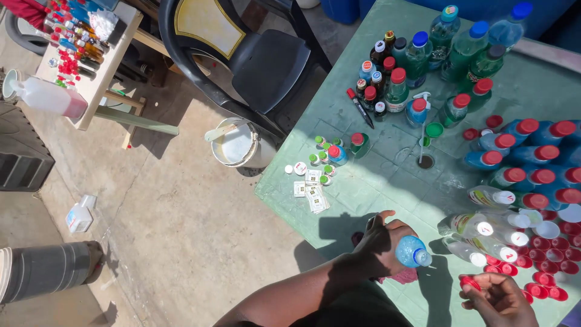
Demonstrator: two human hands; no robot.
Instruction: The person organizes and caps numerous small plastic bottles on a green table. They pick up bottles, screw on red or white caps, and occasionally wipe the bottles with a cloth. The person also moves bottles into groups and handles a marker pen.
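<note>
Several small white label squares (311,191) lie beyond left hand (384,242)

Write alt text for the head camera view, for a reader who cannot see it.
A person's left hand holds a small clear plastic bottle over a green table while the right hand holds a red cap. Capped bottles and loose red caps crowd the table's right side; a black chair and white bucket stand beside it.
</note>
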